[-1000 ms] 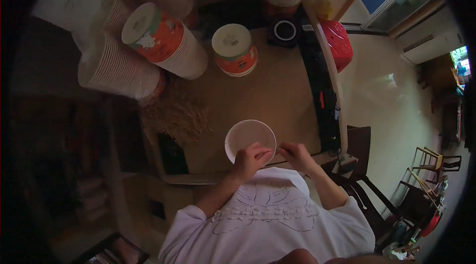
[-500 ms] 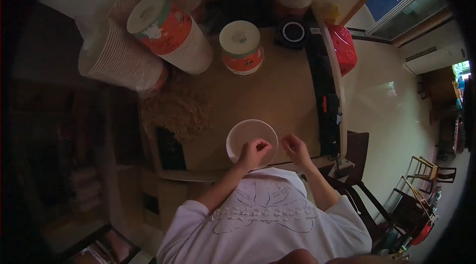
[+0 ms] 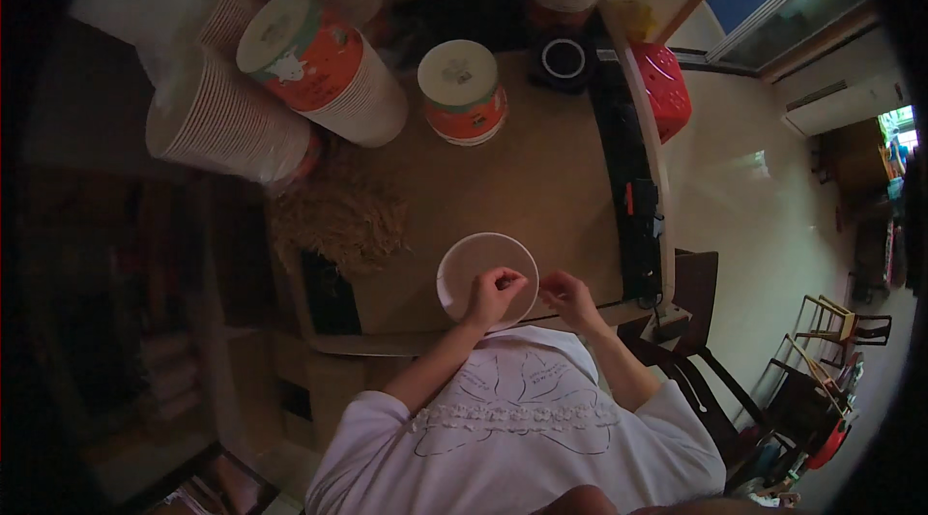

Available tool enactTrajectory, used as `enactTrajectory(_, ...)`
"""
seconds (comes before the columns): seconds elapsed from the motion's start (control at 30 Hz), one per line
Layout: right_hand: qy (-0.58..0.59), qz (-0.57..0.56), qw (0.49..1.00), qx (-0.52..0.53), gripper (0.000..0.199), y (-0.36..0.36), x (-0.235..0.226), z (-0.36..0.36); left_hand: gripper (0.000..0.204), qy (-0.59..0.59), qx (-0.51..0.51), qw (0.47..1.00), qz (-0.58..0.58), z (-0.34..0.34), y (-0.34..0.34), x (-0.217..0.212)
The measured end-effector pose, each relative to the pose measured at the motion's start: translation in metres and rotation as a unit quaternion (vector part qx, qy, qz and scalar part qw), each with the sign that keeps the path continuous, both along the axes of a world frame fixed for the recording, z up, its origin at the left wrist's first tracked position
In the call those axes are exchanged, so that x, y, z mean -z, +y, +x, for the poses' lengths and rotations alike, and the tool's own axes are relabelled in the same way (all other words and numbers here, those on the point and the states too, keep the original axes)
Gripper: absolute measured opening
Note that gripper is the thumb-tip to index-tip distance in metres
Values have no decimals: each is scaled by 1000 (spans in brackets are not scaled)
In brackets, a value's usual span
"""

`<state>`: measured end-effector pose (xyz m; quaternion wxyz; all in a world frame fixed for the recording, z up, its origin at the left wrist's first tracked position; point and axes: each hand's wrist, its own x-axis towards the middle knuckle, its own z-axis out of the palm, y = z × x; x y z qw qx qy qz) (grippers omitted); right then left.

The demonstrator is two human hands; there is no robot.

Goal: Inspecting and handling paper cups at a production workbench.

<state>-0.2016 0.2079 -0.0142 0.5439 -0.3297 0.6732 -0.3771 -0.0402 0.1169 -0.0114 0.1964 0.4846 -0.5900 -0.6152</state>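
A white round tub stands open-topped at the front of the table, close to my body. Over its inside I hold my left hand, thumb and fingers pinched together; whatever may be between them is too small and dark to make out. Just beyond the tub's right rim is my right hand, its fingers bent and drawn together toward the left hand. Its fingertips are dim, so what they hold, if anything, does not show. To the left on the table lies a loose heap of brown, stringy fibres.
A short stack of orange-and-white paper tubs with a lid stands mid-table. Taller tub stacks crowd the back left. A black round device sits at the back right, and a red plastic stool stands beyond the table's right edge.
My right hand has moved slightly left, nearer the tub's rim and my left hand. The left hand stays pinched over the tub. The whole view has shifted a little.
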Motion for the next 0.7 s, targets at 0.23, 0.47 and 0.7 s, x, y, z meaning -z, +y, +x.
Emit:
enactTrajectory(0.23, 35, -24, 998, 36, 12, -5, -21, 5, 9, 40, -39, 998, -13, 3, -2, -24)
enactTrajectory(0.47, -231, -7, 968, 101, 18, 1, -64, 18, 8, 23, 89, 983, -160, 5, 15, -74)
enactTrajectory(0.7, -299, -5, 925, 236, 11, 0, -57, 8, 10, 26, 102, 984, -143, -1, 25, -58)
